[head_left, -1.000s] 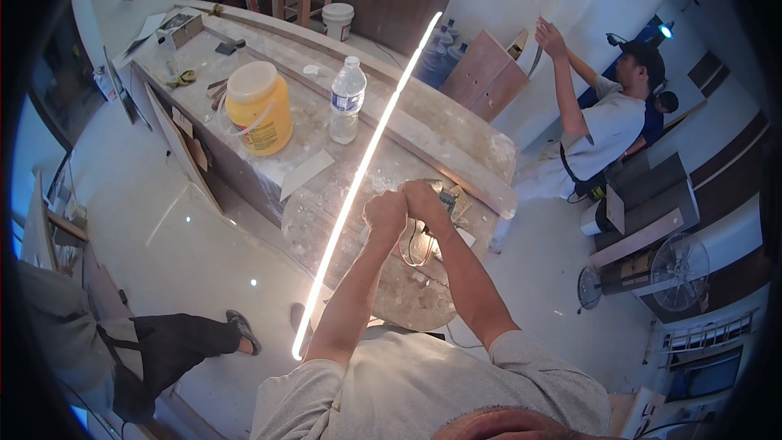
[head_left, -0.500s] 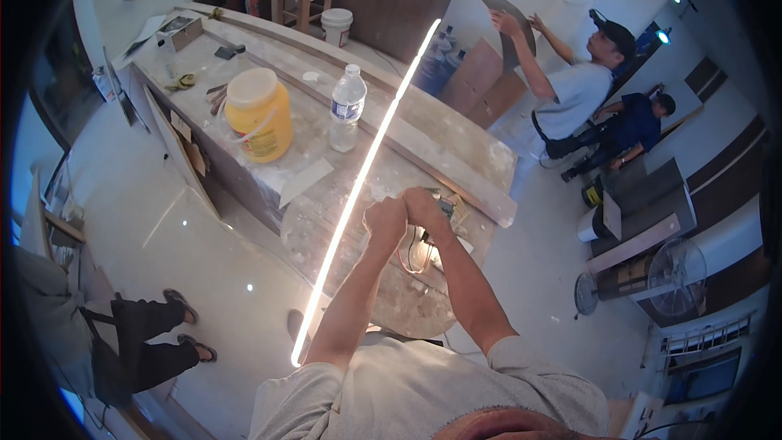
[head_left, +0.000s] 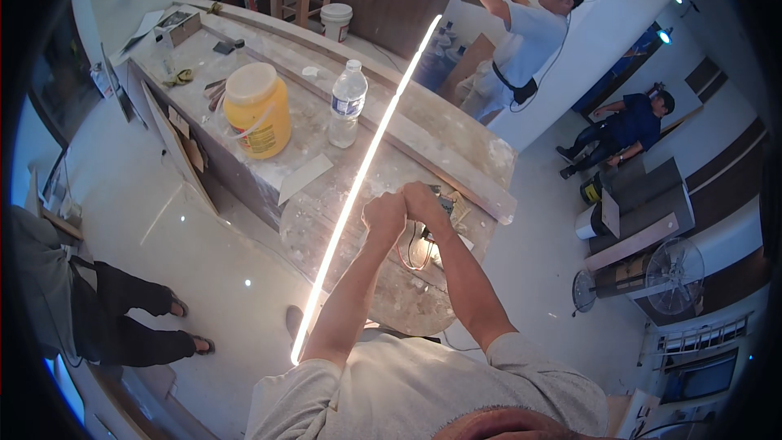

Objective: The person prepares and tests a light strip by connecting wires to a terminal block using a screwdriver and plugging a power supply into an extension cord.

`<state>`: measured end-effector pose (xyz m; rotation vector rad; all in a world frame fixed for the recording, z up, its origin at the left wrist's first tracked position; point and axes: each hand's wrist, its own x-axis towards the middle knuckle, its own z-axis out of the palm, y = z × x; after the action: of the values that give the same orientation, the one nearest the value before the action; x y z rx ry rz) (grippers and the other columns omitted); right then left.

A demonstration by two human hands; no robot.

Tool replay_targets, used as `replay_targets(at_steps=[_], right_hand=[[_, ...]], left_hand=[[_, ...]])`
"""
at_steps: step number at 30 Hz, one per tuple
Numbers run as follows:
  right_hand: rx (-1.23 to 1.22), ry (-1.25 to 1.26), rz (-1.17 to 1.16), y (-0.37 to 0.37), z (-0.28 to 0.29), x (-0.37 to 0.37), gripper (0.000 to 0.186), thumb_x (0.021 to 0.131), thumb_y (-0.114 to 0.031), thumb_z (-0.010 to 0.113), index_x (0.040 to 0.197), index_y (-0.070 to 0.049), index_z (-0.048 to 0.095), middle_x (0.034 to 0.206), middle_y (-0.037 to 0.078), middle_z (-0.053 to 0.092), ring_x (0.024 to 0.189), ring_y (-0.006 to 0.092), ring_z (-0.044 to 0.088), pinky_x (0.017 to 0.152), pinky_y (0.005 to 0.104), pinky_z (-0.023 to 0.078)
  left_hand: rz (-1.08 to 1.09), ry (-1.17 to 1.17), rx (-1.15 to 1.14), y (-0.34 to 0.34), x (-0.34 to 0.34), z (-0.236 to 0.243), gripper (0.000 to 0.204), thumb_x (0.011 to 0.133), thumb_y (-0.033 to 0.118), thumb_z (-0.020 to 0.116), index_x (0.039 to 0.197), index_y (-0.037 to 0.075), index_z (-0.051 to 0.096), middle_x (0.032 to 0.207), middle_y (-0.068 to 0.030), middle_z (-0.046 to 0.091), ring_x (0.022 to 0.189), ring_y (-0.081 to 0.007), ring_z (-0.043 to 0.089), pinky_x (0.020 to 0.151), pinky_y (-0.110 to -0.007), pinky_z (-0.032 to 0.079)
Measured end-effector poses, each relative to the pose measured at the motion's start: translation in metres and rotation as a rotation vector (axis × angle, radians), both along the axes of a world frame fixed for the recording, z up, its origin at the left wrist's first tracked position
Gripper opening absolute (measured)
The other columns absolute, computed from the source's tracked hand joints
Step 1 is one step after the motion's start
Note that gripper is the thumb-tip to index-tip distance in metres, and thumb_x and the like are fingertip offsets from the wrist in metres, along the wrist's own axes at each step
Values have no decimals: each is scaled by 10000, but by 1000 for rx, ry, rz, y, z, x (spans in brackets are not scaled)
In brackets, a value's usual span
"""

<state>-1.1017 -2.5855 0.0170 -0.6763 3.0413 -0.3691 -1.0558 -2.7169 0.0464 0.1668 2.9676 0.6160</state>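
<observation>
My left hand [head_left: 383, 217] and my right hand [head_left: 421, 202] meet over the rounded end of the worktable [head_left: 326, 236]. Both are closed in fists, knuckles nearly touching, and what they grip is hidden. Just left of them a long, thin, glowing light strip [head_left: 358, 183] slants across the view; I cannot tell whether the left hand touches it. Red and black wires [head_left: 414, 266] loop below the hands by a bright glow on the tabletop. Partly behind my right wrist is a small dark device [head_left: 445, 203].
A clear water bottle [head_left: 348, 104] and a yellow lidded tub [head_left: 257, 112] stand on the table, with a pale flat piece [head_left: 305, 178] nearby. Long boards [head_left: 456, 175] lie along it. Co-workers stand beyond the table, at the right and at the left. Fans [head_left: 674, 275] stand at right.
My hands stay together in nearly the same place. Beyond the table, the co-worker in the light shirt has shifted left, arms still raised; the one in dark clothes is more upright.
</observation>
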Motion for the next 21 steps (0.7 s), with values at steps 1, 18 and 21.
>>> replay_targets(at_steps=[1,18,21], right_hand=[[0,0,0,1,0,-1,91,760,-109,683,770,-23,710,814,248,680,847,410,685,767,480,561],[-22,49,3,8,-14,-7,170,675,-173,785,777,-45,740,817,246,672,837,418,672,750,474,552],[-22,53,25,5,-12,-6,168,673,-173,781,767,-42,735,812,247,670,834,419,672,747,474,552]], left_hand=[[1,12,3,0,0,0,169,893,132,609,909,107,775,956,-129,762,894,-307,754,708,-438,608],[-1,-17,14,1,-2,-1,154,854,135,629,922,111,764,960,-140,752,895,-318,747,714,-442,600],[9,-11,29,-1,-3,-7,147,812,132,649,909,104,756,935,-151,745,873,-332,743,714,-446,598]])
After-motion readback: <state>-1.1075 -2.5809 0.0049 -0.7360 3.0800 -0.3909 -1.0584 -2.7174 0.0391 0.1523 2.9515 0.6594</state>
